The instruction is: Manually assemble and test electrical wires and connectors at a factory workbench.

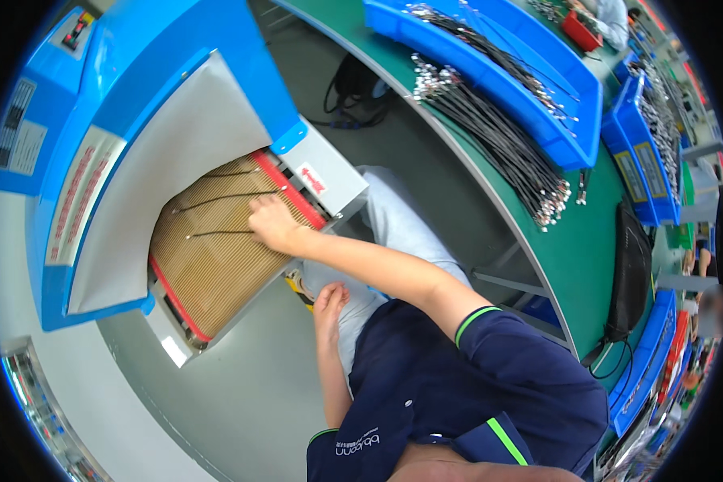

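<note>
Left of centre, the lowest black cable [221,234] runs near-level leftward from the nearer right hand [274,225], fingers curled, grip impossible to tell.

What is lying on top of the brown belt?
Three thin black cables lie on the brown belt. The right hand covers one cable's end; whatever is behind the grey flap cannot be seen.

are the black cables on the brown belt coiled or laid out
Laid out: the black cables lie stretched and apart on the brown belt, with no loops showing; one reaches the right hand.
</note>
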### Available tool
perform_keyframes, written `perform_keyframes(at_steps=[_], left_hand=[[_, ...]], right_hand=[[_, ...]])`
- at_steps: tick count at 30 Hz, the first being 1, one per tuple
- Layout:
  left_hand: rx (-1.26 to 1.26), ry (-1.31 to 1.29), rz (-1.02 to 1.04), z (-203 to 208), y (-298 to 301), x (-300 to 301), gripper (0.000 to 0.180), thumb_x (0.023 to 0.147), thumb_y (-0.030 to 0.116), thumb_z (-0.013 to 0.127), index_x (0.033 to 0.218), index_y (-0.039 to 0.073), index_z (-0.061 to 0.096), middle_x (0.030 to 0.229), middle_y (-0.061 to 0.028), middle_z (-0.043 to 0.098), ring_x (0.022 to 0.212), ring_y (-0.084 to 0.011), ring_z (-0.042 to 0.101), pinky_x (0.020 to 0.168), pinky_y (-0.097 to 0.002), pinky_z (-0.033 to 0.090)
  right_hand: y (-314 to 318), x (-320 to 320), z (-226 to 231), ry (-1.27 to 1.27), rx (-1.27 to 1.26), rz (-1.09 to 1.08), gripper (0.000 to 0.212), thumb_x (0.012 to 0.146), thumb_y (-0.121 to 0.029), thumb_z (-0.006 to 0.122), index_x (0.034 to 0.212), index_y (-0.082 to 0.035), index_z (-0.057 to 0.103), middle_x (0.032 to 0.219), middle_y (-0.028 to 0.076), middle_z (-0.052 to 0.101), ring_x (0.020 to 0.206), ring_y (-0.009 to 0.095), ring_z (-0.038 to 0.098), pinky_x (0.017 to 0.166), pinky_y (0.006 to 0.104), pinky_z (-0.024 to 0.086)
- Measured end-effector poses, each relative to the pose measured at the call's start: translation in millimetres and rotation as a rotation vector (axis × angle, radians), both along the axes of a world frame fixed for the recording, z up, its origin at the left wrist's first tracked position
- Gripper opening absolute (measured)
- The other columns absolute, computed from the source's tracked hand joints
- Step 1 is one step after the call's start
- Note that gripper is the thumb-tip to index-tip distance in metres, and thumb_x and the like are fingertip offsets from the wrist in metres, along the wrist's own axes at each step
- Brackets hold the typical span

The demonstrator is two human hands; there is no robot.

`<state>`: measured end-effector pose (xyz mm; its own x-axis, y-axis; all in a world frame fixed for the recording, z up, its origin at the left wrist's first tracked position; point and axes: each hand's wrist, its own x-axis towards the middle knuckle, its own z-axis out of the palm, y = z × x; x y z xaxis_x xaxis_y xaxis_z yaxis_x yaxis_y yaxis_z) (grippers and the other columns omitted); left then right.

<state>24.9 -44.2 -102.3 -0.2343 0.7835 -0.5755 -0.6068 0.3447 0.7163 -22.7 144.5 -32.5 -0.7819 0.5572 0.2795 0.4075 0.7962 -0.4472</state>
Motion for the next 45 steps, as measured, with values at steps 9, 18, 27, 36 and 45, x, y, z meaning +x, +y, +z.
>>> perform_keyframes(at_steps=[9, 18, 27, 36, 45], left_hand=[[-0.013, 0.164, -0.127, 21, 5, -6, 0.017, 0.092, 0.016, 0.052, 0.099, 0.003, 0.06, 0.064, 0.0027, 0.05, 0.057, -0.0034, 0.042, 0.053, -0.0163, 0.032], [0.07, 0.248, -0.18, 32, 16, -10, 0.018, 0.093, 0.018, 0.051, 0.098, 0.003, 0.059, 0.063, 0.0024, 0.048, 0.058, -0.0049, 0.041, 0.055, -0.0188, 0.032], [0.07, 0.254, -0.18, 44, 21, -10, 0.019, 0.093, 0.018, 0.051, 0.099, 0.002, 0.059, 0.065, 0.0019, 0.048, 0.061, -0.0057, 0.042, 0.057, -0.0194, 0.033], [0.084, 0.418, -0.135, 64, 34, -9, 0.018, 0.092, 0.017, 0.051, 0.099, 0.001, 0.058, 0.07, 0.0006, 0.053, 0.066, -0.006, 0.047, 0.064, -0.0201, 0.038], [0.326, 1.725, 0.131, 132, 63, -8, 0.034, 0.087, 0.003, 0.051, 0.12, 0.0, 0.047, 0.118, -0.0153, 0.047, 0.106, -0.0289, 0.052, 0.088, -0.0362, 0.044]], right_hand=[[49, 165, 102, 0.324, -0.005, -0.299, 0.008, 0.073, -0.011, 0.066, 0.079, -0.006, 0.065, 0.08, 0.007, 0.06, 0.082, 0.025, 0.057, 0.074, 0.0349, 0.046], [38, 310, 126, 0.003, 0.052, -0.928, 0.01, 0.071, -0.008, 0.068, 0.079, -0.004, 0.062, 0.081, 0.011, 0.056, 0.08, 0.029, 0.053, 0.072, 0.0374, 0.044], [49, 323, 130, 0.135, -0.114, -0.853, 0.013, 0.077, -0.01, 0.063, 0.078, 0.0, 0.054, 0.08, 0.016, 0.053, 0.076, 0.032, 0.053, 0.07, 0.0395, 0.044], [62, 337, 176, 0.829, 0.013, -1.001, 0.016, 0.087, -0.009, 0.059, 0.101, -0.003, 0.063, 0.08, 0.002, 0.062, 0.06, 0.003, 0.049, 0.052, 0.0173, 0.039], [3, 270, 135, 0.176, -0.214, -0.085, 0.016, 0.076, -0.006, 0.064, 0.091, -0.007, 0.066, 0.082, 0.006, 0.064, 0.075, 0.023, 0.062, 0.066, 0.0324, 0.051]])
